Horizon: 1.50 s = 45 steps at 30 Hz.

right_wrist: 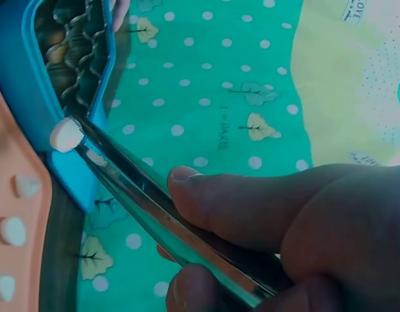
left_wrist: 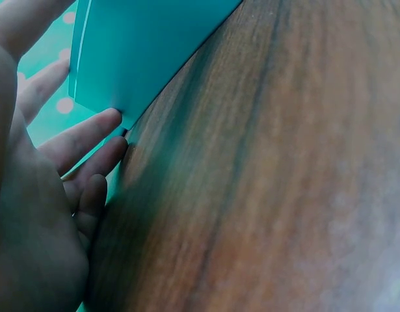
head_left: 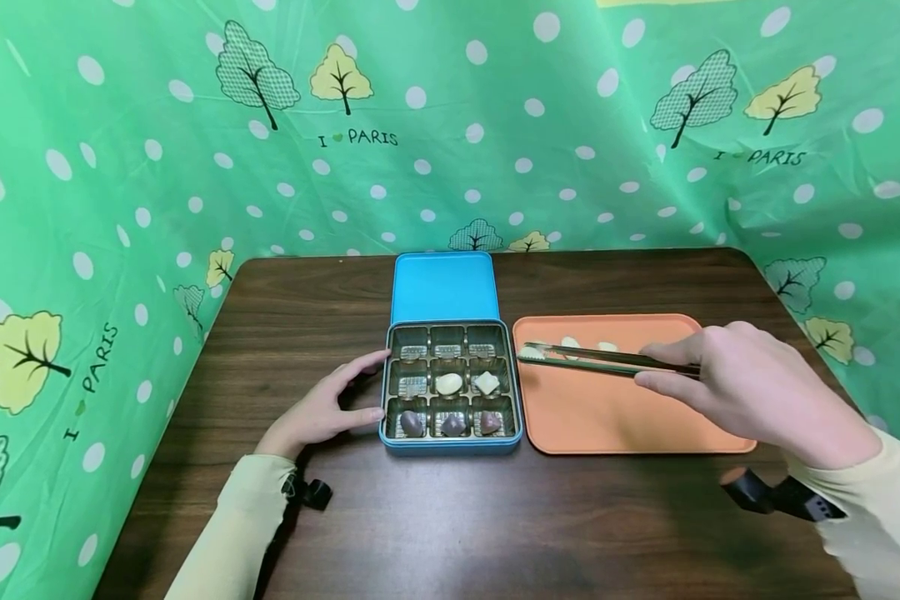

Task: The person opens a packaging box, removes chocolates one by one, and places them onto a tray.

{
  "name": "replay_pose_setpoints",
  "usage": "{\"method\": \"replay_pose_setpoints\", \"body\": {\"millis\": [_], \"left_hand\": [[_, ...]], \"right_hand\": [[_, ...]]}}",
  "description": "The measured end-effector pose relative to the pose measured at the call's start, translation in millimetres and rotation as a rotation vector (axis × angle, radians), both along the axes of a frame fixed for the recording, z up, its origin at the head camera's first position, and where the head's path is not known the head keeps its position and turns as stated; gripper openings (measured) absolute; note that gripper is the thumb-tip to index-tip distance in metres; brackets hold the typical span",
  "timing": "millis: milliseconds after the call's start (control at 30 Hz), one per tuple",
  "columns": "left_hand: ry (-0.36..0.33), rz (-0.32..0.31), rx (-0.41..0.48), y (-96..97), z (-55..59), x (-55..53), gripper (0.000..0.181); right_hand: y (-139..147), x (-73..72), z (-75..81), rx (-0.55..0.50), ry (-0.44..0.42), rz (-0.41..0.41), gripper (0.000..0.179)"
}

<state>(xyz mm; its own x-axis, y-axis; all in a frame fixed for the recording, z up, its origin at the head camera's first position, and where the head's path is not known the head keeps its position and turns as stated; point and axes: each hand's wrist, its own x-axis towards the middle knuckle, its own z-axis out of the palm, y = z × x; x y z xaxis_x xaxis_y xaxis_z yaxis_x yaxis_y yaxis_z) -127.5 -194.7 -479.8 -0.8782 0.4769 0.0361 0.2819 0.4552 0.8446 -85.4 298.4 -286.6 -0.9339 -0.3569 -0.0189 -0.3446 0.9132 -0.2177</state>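
Note:
My right hand [head_left: 757, 396] grips a pair of metal tongs [head_left: 607, 358] between thumb and fingers. Pinched in the tongs' tips is a white chocolate [right_wrist: 66, 134], over the tray's left edge beside the box. The blue tin box [head_left: 450, 447] has a divided insert. Three dark chocolates [head_left: 453, 425] lie in its front row. A white oval chocolate [head_left: 448, 383] sits in the centre compartment, a white diamond-shaped one [head_left: 487, 382] to its right. Along the box's left side rests my left hand [head_left: 318, 412], thumb and fingers extended against the wall [left_wrist: 147, 52].
An orange tray [head_left: 630, 425] lies right of the box, with several white chocolates [right_wrist: 13, 231] on it. The box's blue lid [head_left: 445, 287] stands open at the back. Green patterned cloth [head_left: 435, 167] hangs behind and beside the dark wooden table [head_left: 450, 533].

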Motion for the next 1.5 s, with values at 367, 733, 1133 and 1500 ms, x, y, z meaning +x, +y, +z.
{"method": "replay_pose_setpoints", "body": {"millis": [367, 733, 1133, 1500], "left_hand": [[-0.003, 0.003, -0.007, -0.7, -1.8, -1.2, 0.081], [0.009, -0.006, 0.005, -0.2, -1.5, -1.6, 0.082], [-0.003, 0.002, -0.003, -0.7, -2.3, -2.0, 0.082], [-0.007, 0.001, -0.012, -1.0, -1.6, -1.8, 0.082]], "right_hand": [[7, -4.2, -22.3, 0.022, -0.096, -0.018, 0.046], [9, -8.1, -30.3, 0.037, -0.139, -0.014, 0.047], [10, -6.7, -27.7, 0.038, -0.144, -0.042, 0.051], [12, -2.2, -15.7, 0.029, -0.094, -0.062, 0.045]]}}
